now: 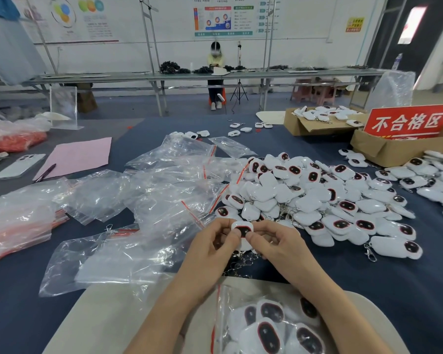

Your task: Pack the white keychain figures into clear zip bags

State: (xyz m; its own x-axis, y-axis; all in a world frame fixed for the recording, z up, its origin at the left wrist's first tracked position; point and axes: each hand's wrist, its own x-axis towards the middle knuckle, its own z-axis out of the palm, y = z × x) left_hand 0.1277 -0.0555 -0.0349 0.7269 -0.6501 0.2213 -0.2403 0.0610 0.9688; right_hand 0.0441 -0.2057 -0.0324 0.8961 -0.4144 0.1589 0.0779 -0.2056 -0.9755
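Just below frame centre, one white keychain figure (pixel 243 229) is pinched between left hand (pixel 211 242) and right hand (pixel 275 242), with the zip bag (pixel 232 296) lying straight below, mouth turned left.

Head cam: left grip (pixel 215 241) and right grip (pixel 274 241) both pinch one white keychain figure (pixel 243 228) between thumbs and fingertips, dark face up toward the camera, over the near part of the blue desk (pixel 368 290). The pile of figures (pixel 317 195) sits just beyond and to the right, loose clear zip bags (pixel 164 180) spread to the left, and a filled zip bag (pixel 266 325) lies on the lap under the forearms. Far left are a phone (pixel 19 166) and a pen (pixel 45 172) at the edge of a pink sheet (pixel 77 155); far right is a cardboard box (pixel 384 146) with a red sign (pixel 407 122).
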